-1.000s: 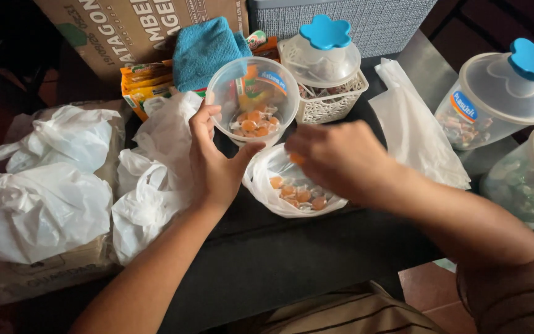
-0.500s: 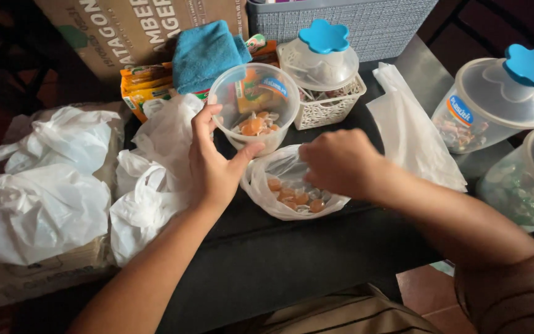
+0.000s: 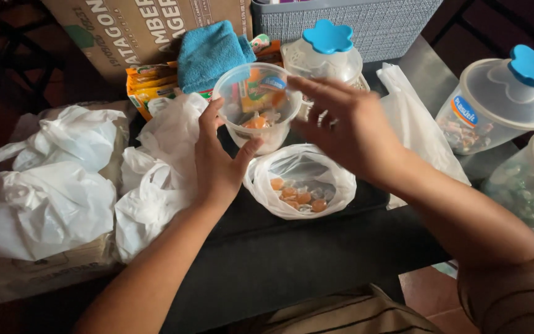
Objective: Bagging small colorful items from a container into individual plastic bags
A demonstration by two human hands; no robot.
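Dark tabletop (image 3: 316, 260) crowded with white plastic bags, a cardboard box behind, and lidded clear jars off to the right.

Progress, as judged: the work looks like moving orange wrapped candies from the open white bag (image 3: 301, 179) into the clear container (image 3: 258, 114). Container holds only a few pieces at its bottom; several candies (image 3: 296, 196) remain in the bag, lying just in front of the container. Transfer looks under way rather than near done (the container has no lid on it).

Left hand (image 3: 217, 161): thumb and fingers (image 3: 210, 120) spread into a cup against the container's near wall, steadying it upright.

Right hand (image 3: 350, 127): hovering over the container rim, fingers (image 3: 316, 86) extended and loosely splayed, palm down. Cannot tell whether a candy sits beneath them.
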